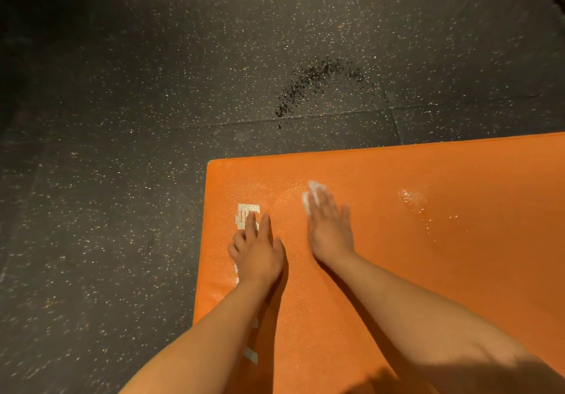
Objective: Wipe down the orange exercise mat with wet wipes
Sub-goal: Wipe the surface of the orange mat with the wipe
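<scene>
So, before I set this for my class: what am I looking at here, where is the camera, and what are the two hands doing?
There is no machine here, only a person's two bare hands. The one picture comes from a camera worn on the person's head, looking forward and down. An orange mat lies on a dark speckled floor. The right hand lies flat, fingers straight, pressing a white wipe onto the mat. The left hand rests on the mat at some white lettering and holds nothing. A wet patch glistens on the mat to the right of the wipe.
</scene>
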Tool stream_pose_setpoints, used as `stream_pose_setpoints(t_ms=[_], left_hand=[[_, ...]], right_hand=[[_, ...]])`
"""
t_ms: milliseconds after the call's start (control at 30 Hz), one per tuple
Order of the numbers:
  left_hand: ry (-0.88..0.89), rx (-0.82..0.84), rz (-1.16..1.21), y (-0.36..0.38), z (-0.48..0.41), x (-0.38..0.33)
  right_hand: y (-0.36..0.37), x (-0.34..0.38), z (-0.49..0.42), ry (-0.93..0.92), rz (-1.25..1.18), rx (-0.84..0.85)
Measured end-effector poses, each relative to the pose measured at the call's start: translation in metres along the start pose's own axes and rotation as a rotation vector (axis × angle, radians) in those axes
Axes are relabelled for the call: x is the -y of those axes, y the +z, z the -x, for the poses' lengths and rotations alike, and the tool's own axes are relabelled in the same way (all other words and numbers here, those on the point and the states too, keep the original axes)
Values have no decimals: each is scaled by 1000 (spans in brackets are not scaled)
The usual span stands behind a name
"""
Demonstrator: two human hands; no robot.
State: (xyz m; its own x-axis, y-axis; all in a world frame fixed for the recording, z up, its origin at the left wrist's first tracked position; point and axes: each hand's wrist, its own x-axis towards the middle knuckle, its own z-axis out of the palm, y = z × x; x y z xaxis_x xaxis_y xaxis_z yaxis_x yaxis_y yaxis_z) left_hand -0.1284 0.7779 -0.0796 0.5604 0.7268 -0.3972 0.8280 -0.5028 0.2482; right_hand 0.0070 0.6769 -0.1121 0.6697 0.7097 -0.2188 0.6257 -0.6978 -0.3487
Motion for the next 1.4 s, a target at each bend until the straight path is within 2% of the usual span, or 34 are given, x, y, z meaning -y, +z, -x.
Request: stream_pose_setpoints(t_ms=[67, 133, 267, 333, 400, 467, 533, 600, 700, 767, 833, 900, 967, 1033, 1133, 1200, 1300, 1400], left_hand=[[21, -21, 8, -4, -7, 1], [35, -35, 22, -6, -15, 1], [38, -35, 54, -7, -28, -4], [36, -62, 60, -8, -31, -1], [45, -75, 55, -8, -34, 4], [55, -79, 51, -10, -38, 6], [39, -92, 81, -13, -46, 5], [26, -98, 103, -17, -54, 0], [-5, -77, 133, -26, -68, -1], [-9, -60, 133, -30, -73, 5], [28, -70, 123, -29, -73, 13], [62, -95, 156, -27, -71, 19], [72, -129, 207, -23, -69, 21], [47, -156, 277, -21, -70, 21], [-11, -178, 373, -23, -74, 22], [-39, -182, 367, -25, -79, 19], [2, -156, 228, -24, -80, 3], [70, -74, 167, -16, -78, -23]], right_hand=[[-6, -9, -7, 156, -37, -40], [-7, 3, -13, 161, -72, -36], [-1, 44, -26, -216, 3, 158], [0, 40, -37, -308, 67, 162], [-2, 21, -46, -194, 57, 64], [-6, 5, -51, 38, 10, -48], [-5, 11, -58, 126, -28, -62], [-3, 35, -64, 18, -55, 5], [-1, 66, -75, -263, -42, 163], [-1, 64, -84, -315, 18, 184], [-3, 51, -90, -215, 56, 89], [-5, 41, -93, -21, 27, -1], [-4, 48, -98, 47, -5, -22], [-3, 68, -105, -39, -50, 38], [-3, 99, -117, -276, -70, 226], [-4, 104, -123, -342, -39, 286], [-4, 86, -119, -275, -2, 181], [-11, 49, -104, -13, -24, 35]])
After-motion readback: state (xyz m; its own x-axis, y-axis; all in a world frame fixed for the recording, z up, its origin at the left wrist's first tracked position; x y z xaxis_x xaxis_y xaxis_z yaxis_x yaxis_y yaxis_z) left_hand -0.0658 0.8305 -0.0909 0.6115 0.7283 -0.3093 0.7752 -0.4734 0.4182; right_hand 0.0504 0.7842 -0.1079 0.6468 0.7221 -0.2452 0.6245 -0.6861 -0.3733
